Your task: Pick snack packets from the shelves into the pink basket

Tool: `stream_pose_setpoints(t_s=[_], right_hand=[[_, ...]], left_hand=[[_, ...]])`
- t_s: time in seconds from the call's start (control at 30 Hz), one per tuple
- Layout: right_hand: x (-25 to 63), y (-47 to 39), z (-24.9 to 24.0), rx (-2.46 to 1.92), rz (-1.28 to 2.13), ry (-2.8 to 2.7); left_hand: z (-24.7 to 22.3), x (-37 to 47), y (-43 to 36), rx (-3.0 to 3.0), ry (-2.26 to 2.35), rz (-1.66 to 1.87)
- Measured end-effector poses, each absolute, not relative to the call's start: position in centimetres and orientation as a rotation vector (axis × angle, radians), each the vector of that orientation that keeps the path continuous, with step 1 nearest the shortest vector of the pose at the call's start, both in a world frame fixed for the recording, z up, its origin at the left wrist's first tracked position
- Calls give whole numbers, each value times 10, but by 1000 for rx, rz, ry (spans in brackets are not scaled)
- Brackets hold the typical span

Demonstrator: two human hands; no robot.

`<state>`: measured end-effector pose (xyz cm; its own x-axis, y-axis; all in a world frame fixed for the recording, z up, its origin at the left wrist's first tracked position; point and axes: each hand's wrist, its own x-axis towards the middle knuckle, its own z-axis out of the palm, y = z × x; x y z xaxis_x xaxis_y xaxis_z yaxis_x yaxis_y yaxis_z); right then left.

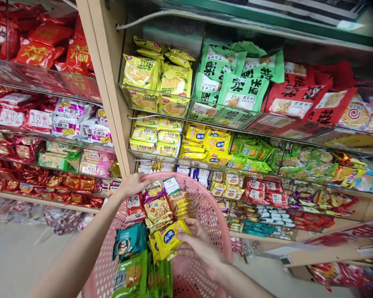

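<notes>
A: What do we see behind the hands?

B: There is a wooden shelf unit point(104, 78), filled with small wrapped snacks in clear bins, and below it a pale floor point(255, 277).

A: And how are the arms placed?

B: The left arm comes from the lower left and stretches far upward. Its left hand point(138, 184) is at the upper left rim of a pink basket point(225, 223), the fingers bent over this rim and grasping it. The right arm enters from the lower right, and the right hand point(199, 246) is turned inward above the basket.

A: Is the right hand free?

B: No, it pinches a yellow packet point(170, 236) by its right side, the thumb lying on top.

A: So where is this packet exactly?

B: It is at the fingertips, to the left of the right hand, within the basket's opening. Just beside it, on the left, is a teal packet point(129, 242); nearer to the person are green packets point(132, 275). A red packet point(134, 208) and a purple packet point(153, 190) lie farther away, near the left hand.
</notes>
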<state>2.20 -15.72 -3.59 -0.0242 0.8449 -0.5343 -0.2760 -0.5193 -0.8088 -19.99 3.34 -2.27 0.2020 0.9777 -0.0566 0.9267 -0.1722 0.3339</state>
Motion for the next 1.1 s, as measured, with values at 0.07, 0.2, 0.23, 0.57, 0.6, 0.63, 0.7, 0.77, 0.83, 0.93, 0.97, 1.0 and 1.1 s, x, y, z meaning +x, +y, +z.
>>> stream_pose_setpoints(t_s=[0.07,0.2,0.23,0.57,0.6,0.63,0.7,0.77,0.83,0.93,0.97,1.0,1.1], right_hand=[[19,-157,-34,-1412,1668,-655],[11,-157,-35,-1389,1653,-745],[9,-157,-36,-1376,1652,-763],[-3,-156,-54,-1254,1558,-898],[-2,-156,-54,-1237,1534,-931],[-1,-157,-54,-1225,1518,-959],[1,-158,-53,-1215,1515,-1012],[2,-159,-52,-1217,1525,-1063],[2,-159,-51,-1239,1532,-1118],[3,-160,-51,-1312,1531,-1180],[3,-160,-51,-1331,1526,-1193],[4,-160,-50,-1349,1510,-1212],[8,-160,-49,-1477,1384,-1343]], left_hand=[[-23,-200,33,2182,1811,245],[-25,-199,33,2179,1806,253],[-25,-199,33,2181,1798,256],[-24,-198,33,2191,1796,244],[-23,-198,33,2193,1783,246],[-23,-198,33,2192,1771,248],[-23,-198,34,2188,1767,256],[-23,-198,34,2179,1782,261],[-23,-198,34,2172,1790,263],[-22,-197,33,2163,1784,267],[-21,-197,33,2158,1782,270],[-21,-197,32,2155,1780,276],[-20,-197,31,2153,1775,286]])
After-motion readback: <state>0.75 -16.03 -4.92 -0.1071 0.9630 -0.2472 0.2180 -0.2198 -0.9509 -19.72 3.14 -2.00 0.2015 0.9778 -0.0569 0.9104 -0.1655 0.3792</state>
